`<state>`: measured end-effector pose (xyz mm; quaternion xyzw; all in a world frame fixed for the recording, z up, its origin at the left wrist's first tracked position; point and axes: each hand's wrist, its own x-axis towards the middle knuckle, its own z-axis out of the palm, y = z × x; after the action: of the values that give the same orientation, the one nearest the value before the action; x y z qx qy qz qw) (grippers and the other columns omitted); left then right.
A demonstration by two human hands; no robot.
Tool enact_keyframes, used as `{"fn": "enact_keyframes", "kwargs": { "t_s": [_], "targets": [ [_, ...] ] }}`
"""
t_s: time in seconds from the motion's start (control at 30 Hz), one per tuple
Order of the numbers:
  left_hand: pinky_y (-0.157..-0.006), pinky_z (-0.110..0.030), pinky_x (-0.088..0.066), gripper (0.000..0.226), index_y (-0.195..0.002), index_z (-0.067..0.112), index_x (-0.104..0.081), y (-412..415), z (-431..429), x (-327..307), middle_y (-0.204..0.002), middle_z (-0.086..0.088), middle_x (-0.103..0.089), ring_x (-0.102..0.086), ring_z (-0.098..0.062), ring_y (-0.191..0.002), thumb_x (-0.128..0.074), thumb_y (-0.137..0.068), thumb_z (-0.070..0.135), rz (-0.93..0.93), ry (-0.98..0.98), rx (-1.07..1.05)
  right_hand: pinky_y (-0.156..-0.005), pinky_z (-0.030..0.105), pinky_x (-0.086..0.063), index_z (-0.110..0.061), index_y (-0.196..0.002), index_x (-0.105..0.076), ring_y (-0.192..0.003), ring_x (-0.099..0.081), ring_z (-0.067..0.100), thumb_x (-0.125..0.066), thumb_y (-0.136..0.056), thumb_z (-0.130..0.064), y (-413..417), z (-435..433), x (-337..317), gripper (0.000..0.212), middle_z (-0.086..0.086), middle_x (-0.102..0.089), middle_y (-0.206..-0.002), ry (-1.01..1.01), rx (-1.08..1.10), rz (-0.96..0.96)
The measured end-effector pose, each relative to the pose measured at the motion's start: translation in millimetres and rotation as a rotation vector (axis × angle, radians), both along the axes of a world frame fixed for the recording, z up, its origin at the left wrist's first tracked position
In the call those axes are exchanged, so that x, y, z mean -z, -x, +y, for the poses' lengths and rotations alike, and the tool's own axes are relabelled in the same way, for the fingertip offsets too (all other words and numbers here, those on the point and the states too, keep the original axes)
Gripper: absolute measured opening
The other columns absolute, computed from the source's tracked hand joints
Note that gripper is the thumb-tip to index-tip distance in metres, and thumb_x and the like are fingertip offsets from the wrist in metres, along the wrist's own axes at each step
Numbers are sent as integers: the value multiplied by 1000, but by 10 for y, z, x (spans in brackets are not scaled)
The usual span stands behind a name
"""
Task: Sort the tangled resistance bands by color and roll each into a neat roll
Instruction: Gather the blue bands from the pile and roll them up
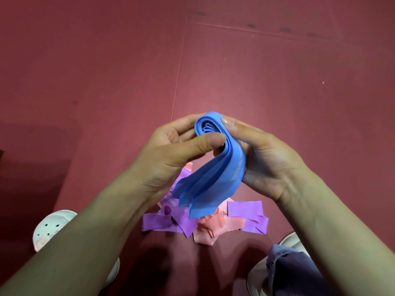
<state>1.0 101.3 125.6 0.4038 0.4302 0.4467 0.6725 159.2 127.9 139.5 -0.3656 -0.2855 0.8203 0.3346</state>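
Dark red floor (pixel 106 60) crossed by thin seams (pixel 177 82), with a few dark smudges (pixel 285 29) toward the far right. At lower left, a white perforated clog (pixel 50 228). At lower right, another pale shoe (pixel 288 239), partly covered by a fold of purplish-grey cloth (pixel 295 274).

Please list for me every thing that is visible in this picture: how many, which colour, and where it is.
floor: one, dark red, all around
blue band: one bundle, blue, held up between both hands; top end rolled, tails hanging loose
purple bands: count unclear, purple, tangled on the floor below the hands
pink bands: count unclear, pink, on the floor, mixed with the purple ones
clog: one, white with holes, bottom left
shoe: one, pale, bottom right, partly hidden
cloth: one, grey-purple, bottom right corner
left hand: one, pinches the roll
right hand: one, grips the roll, thumb on top
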Motion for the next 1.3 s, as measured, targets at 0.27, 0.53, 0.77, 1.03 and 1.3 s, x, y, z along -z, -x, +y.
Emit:
{"fn": "enact_keyframes", "kwargs": {
  "t_s": [0.27,0.53,0.77,1.03,1.3],
  "targets": [
    [-92,-37,-44,65,-119,6,-64,17,1,-33,-111,-12,-68,-62,-24,-102,-72,-61,33,2,63,-10,-77,43,-53,4,-129,-51,-82,-58,27,-65,-72,-19,21,24,-6,64,19,-61,-103,25,18,-130],
    [-71,-28,-47,24,-86,20,-67,-46,32,20,-82,2,-70,-64,-9,-71,-65,-80,43,236,203,-199,-48,23,-50,-17,-115,-54,-54,-64,15,-79,-73,-15,72,-8,36,49,6,-72,-69,-157,244,-571],
    [-90,-38,-53,14,-88,8,-71,-12,52,12,-95,-18,-72,-66,-25,-87,-59,-91,16,124,241,-293,-61,32,-57,-14,-117,-59,-66,-69,23,-77,-73,-8,69,-24,26,47,14,-74,-83,-194,132,-476],
    [-78,-33,-57,30,-88,3,-72,-14,75,54,-90,-19,-73,-67,-23,-79,-52,-96,25,122,209,-286,-63,35,-58,-11,-104,-67,-76,-70,24,-79,-70,-9,64,-13,66,36,15,-70,-93,-240,112,-542],
    [-76,-26,-56,33,-124,10,-56,-66,39,37,-94,-6,-73,-69,-13,-79,-58,-91,9,125,122,-197,-64,34,-54,1,-107,-56,-73,-69,26,-78,-73,-5,104,-24,49,41,15,-73,-90,-216,230,-529]
  ]
}}
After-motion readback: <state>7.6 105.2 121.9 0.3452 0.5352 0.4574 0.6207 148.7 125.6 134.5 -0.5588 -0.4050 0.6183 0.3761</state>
